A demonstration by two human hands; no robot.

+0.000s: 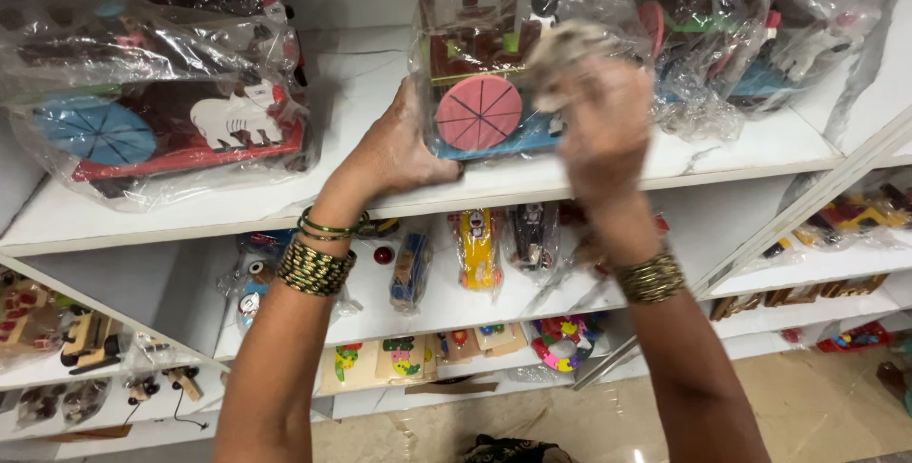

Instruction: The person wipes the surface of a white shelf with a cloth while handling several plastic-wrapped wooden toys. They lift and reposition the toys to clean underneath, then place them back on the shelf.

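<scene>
A wooden toy cart with a pink wheel, wrapped in clear plastic, stands on the top white shelf. My left hand presses against the cart's left side, steadying it. My right hand is blurred and grips a bunched pale cloth against the plastic at the cart's right side. Both wrists wear green and gold bangles.
Another wrapped toy cart with a blue wheel and a white animal lies at the left of the same shelf. More wrapped toys crowd the right. Lower shelves hold small toy vehicles and flat colourful puzzles.
</scene>
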